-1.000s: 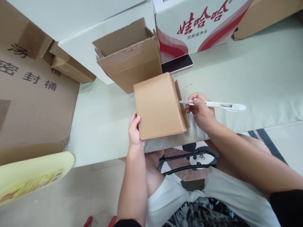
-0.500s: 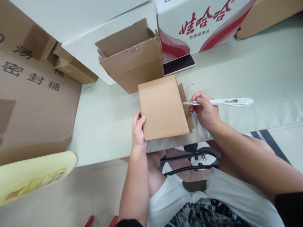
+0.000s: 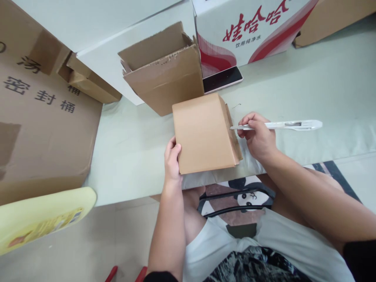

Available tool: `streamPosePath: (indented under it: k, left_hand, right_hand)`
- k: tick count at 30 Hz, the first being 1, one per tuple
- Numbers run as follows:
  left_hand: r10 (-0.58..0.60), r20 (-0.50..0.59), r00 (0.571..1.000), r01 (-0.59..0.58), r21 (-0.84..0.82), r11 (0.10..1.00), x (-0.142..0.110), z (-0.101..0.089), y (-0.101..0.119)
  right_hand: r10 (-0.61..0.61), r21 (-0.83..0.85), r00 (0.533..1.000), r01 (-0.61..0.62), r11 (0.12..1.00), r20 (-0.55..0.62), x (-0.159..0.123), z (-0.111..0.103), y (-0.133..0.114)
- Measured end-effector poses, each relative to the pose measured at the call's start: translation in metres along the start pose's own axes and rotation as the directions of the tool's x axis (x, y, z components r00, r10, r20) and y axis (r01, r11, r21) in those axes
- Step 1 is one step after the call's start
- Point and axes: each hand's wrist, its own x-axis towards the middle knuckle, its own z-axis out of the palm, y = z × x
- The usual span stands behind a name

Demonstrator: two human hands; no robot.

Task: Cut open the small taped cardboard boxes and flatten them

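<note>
Head view, down over my lap: the pale table [image 3: 132, 156] spans most of what I see and bears my work near its front edge, presumably so that both arms reach it easily; the big carton [image 3: 49, 145] stands at my left, and the white carton [image 3: 214, 31] with red print stands at the back, both pushed aside, as I judge, to leave me room; a yellow panel [image 3: 47, 207] juts in at lower left, its use hard to tell; an open box [image 3: 170, 86], flaps up, stands just behind my work; the box [image 3: 202, 135] itself sits in front of me at the middle, a plain face turned up to me, with a flap [image 3: 235, 141] sticking out on its right side.

My hands are apart; the left hand [image 3: 172, 158] grips the box's lower left edge, thumb on the upper face, likely to steady it; the right hand [image 3: 260, 137] pinches the knife [image 3: 293, 125] close to the blade, handle pointing away right, probably for finer control; the tip is at the flap side, though I cannot tell whether it touches; the phone [image 3: 222, 80] lies against the white carton's foot, out of the blade's way.
</note>
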Motion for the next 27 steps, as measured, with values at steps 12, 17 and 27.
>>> streamPosePath:
  k: [12,17,27]
  left_hand:
    - [0.017,0.026,1.000,-0.018,0.042,0.999,0.0007,-0.0027,-0.0020]
    - [0.022,0.003,1.000,-0.022,0.025,0.999,-0.0002,-0.0008,-0.0021]
    - [0.022,0.014,1.000,-0.023,0.044,0.999,-0.0012,-0.0015,-0.0028]
  right_hand:
    - [-0.032,-0.055,0.999,0.031,0.998,-0.035,0.0001,-0.0040,0.0036]
    - [-0.010,-0.043,0.999,0.008,0.999,-0.038,0.0002,-0.0039,0.0033]
    - [0.000,-0.051,1.000,0.000,0.999,0.002,-0.0031,-0.0016,0.0067]
